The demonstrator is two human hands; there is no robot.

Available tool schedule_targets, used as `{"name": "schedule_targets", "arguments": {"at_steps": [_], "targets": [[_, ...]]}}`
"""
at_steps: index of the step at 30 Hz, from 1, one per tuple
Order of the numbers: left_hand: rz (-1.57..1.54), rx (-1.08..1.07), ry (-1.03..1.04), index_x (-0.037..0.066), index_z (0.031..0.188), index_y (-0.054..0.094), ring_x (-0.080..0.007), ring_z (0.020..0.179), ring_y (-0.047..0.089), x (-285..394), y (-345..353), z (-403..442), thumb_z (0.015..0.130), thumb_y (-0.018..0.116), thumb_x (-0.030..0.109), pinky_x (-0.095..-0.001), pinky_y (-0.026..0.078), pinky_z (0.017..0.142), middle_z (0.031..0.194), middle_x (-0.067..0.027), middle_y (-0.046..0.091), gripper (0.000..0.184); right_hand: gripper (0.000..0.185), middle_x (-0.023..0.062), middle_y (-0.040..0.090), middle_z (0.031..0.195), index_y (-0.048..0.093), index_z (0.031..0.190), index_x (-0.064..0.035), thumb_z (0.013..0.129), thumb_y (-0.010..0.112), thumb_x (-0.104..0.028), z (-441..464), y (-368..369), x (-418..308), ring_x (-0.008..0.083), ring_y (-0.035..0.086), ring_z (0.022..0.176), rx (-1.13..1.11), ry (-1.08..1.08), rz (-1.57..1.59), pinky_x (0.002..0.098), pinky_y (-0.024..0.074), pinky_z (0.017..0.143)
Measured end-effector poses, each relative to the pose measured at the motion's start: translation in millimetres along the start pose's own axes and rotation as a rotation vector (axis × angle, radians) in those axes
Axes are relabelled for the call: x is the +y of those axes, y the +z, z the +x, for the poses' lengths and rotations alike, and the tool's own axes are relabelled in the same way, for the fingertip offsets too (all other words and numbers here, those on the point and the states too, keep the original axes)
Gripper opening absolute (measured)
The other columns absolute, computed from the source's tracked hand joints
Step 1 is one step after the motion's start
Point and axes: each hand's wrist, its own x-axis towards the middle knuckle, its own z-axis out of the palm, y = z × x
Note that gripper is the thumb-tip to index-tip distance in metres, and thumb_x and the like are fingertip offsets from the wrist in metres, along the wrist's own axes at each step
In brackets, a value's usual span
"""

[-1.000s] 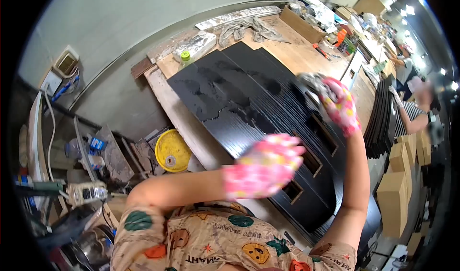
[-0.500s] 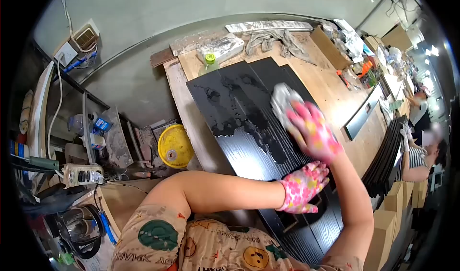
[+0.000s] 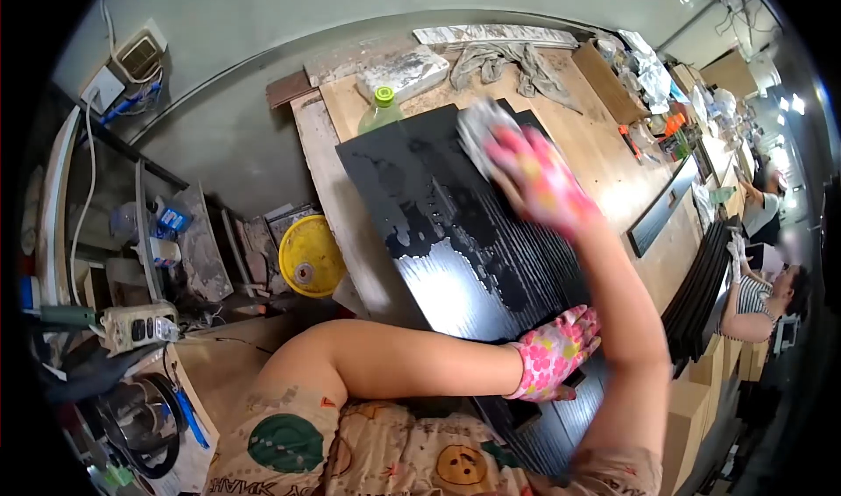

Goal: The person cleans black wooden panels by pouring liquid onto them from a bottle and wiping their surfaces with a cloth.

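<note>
My right hand (image 3: 541, 180), in a pink floral glove, is closed on a whitish cloth (image 3: 476, 135), both blurred by motion. The cloth presses against the far part of a black wood-grain panel (image 3: 447, 299). Wet patches and droplets cover part of that panel's surface. Lower down, my left hand (image 3: 556, 353), in a matching glove, lies with fingers stretched out on the panel near a cutout. More black boards show under and beside the top one.
A green-capped bottle (image 3: 382, 113) stands beside the panel's far left corner. Behind are a grey rag (image 3: 504, 65) and a cardboard box (image 3: 607, 82). A yellow bucket (image 3: 313, 255) sits at left. At right, a person (image 3: 752, 299) stands by stacked black boards (image 3: 698, 294).
My right hand and the cloth have moved up and to the left, toward the panel's far edge. My left hand stays nearly in place.
</note>
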Motion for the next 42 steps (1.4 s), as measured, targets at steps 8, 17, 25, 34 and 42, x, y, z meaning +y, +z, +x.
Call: {"name": "schedule_targets", "arguments": {"at_steps": [8, 17, 25, 34, 42], "targets": [[0.106, -0.158, -0.096, -0.006, 0.139, 0.035, -0.0373, 0.134, 0.031, 9.5, -12.6, 0.9, 0.083, 0.056, 0.055, -0.0439, 0.024, 0.111, 0.143, -0.0257, 0.035, 0.085, 0.035, 0.0158, 0.054, 0.127, 0.062, 0.116, -0.0086, 0.081, 0.066, -0.015, -105.1, -31.2, -22.8, 0.0408, 0.050, 0.114, 0.005, 0.024, 0.018, 0.0477, 0.0428, 0.098], [0.127, -0.013, -0.008, -0.006, 0.139, 0.038, -0.0392, 0.137, 0.026, 1.8, -7.1, 1.2, 0.086, 0.047, 0.058, -0.0461, 0.012, 0.116, 0.144, -0.0263, 0.034, 0.083, 0.042, 0.0152, 0.041, 0.143, 0.049, 0.135, -0.0136, 0.096, 0.048, -0.030, 24.4, 30.0, 64.9, 0.0345, 0.040, 0.131, -0.026, 0.259, 0.016, 0.0433, 0.0311, 0.110], [0.228, -0.226, -0.053, -0.004, 0.142, 0.035, -0.0349, 0.143, 0.018, 10.9, -22.3, -1.7, 0.088, 0.045, 0.059, -0.0435, 0.008, 0.117, 0.150, -0.0245, 0.027, 0.083, 0.037, 0.0186, 0.051, 0.132, 0.059, 0.121, -0.0044, 0.086, 0.063, -0.015, -142.7, -25.4, 8.0, 0.0391, 0.048, 0.118, -0.044, 0.239, -0.066, 0.0447, 0.0409, 0.102], [0.092, -0.200, -0.029, 0.001, 0.138, 0.042, -0.0348, 0.137, 0.026, 4.6, -14.7, 5.2, 0.087, 0.048, 0.047, -0.0436, 0.014, 0.115, 0.149, -0.0191, 0.030, 0.069, 0.040, 0.0135, 0.044, 0.141, 0.050, 0.133, -0.0135, 0.094, 0.052, -0.024, 85.8, 31.0, 65.7, 0.0377, 0.043, 0.126, -0.174, 0.353, 0.008, 0.0426, 0.0353, 0.107], [0.181, -0.293, -0.054, -0.005, 0.138, 0.039, -0.0356, 0.138, 0.027, 10.0, -32.6, 1.9, 0.086, 0.050, 0.058, -0.0423, 0.015, 0.115, 0.144, -0.0237, 0.036, 0.083, 0.039, 0.0198, 0.048, 0.136, 0.057, 0.125, -0.0051, 0.087, 0.062, -0.013, -172.7, -41.5, -10.9, 0.0411, 0.041, 0.127, -0.071, 0.241, 0.146, 0.0470, 0.0333, 0.107]]}}
